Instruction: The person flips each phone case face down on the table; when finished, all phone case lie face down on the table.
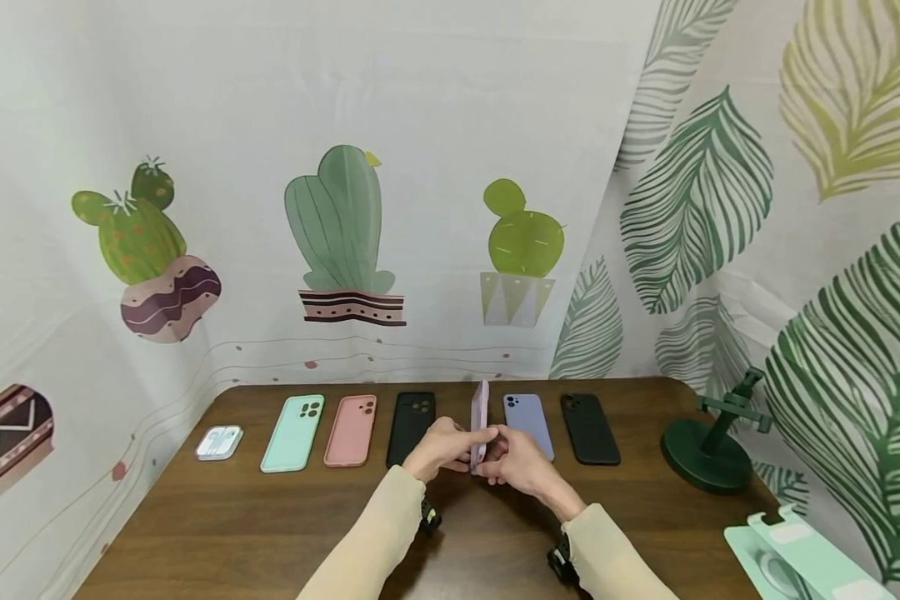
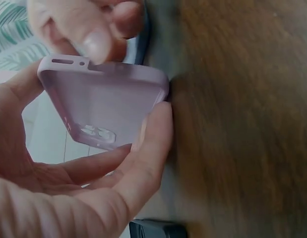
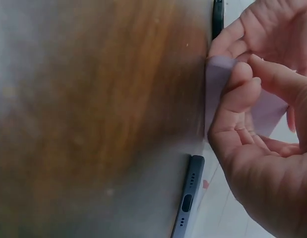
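A light purple phone case [image 1: 480, 408] is held on its edge over the middle of the table. My left hand [image 1: 441, 443] grips it by its long sides, thumb and fingers spread across its hollow inner face, as the left wrist view shows. My right hand [image 1: 523, 463] pinches the short end with the port cutout, its thumb [image 2: 97, 44] pressed at the rim. In the right wrist view the curled fingers [image 3: 237, 96] of that hand cover part of the case [image 3: 220, 79]. The camera cutout lies at the far end of the case.
Behind the hands lie a black case [image 1: 405, 417], a blue-purple case [image 1: 528, 421] and another black case [image 1: 590, 429]. Pink [image 1: 350, 429] and mint [image 1: 292, 433] cases and boxed earphones [image 1: 219, 442] lie left. A dark green stand [image 1: 708, 454] and a mint stand [image 1: 802, 550] are right.
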Tool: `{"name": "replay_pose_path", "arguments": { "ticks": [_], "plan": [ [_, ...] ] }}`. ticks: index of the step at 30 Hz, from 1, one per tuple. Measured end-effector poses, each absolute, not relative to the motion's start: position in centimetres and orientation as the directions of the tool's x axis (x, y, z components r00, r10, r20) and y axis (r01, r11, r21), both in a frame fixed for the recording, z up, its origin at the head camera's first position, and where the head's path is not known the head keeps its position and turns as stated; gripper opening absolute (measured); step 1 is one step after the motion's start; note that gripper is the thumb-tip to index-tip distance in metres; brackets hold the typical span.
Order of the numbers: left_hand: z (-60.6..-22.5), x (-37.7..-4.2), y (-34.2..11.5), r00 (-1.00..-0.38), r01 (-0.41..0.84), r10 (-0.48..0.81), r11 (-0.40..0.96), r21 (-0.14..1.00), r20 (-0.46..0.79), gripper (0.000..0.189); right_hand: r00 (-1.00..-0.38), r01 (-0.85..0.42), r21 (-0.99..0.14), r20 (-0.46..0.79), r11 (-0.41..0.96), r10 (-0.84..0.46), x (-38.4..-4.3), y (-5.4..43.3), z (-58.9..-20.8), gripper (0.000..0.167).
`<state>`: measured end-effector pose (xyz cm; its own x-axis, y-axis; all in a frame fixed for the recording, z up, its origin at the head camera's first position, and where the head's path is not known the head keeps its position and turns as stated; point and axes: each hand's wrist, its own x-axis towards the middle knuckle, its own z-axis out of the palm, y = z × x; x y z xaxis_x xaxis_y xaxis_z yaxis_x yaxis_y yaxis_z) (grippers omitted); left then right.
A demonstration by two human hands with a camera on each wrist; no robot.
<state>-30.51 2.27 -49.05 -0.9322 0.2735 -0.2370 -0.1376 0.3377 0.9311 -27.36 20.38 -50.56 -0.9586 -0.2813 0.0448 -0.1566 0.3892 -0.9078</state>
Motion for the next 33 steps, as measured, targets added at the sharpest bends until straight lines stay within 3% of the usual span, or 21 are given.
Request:
{"name": "replay_pose_path", "arguments": {
  "ticks": [5, 9, 13, 18, 33],
  "plan": [
    [-48.9, -30.8, 1.6, -0.917, -0.169, 0.301, 0.303, 0.938, -0.263, 0.054, -0.962, -0.091, -0.899, -0.033, 0.429, -0.272, -27.6, 19.9, -50.7, 0.054],
    [-48.7, -31.0, 1.1, -0.914, -0.176, 0.310, 0.279, 0.944, -0.262, 0.070, -0.963, -0.056, -0.889, -0.071, 0.455, -0.259, -27.8, 19.4, -50.8, 0.067],
    [-48.6, -31.2, 0.6, -0.929, -0.102, 0.321, 0.263, 0.959, -0.187, 0.081, -0.963, -0.042, -0.877, -0.092, 0.479, -0.254, -28.0, 19.0, -50.7, 0.080],
    [-48.4, -31.4, 0.1, -0.942, 0.020, 0.328, 0.280, 0.960, -0.076, 0.078, -0.963, -0.019, -0.870, -0.116, 0.492, -0.243, -28.1, 19.0, -50.5, 0.086],
    [-48.0, -30.9, -0.5, -0.964, 0.112, 0.266, 0.424, 0.899, -0.006, 0.061, -0.973, -0.004, -0.833, -0.125, 0.553, -0.196, -27.8, 18.4, -50.4, 0.084]
  ]
}}
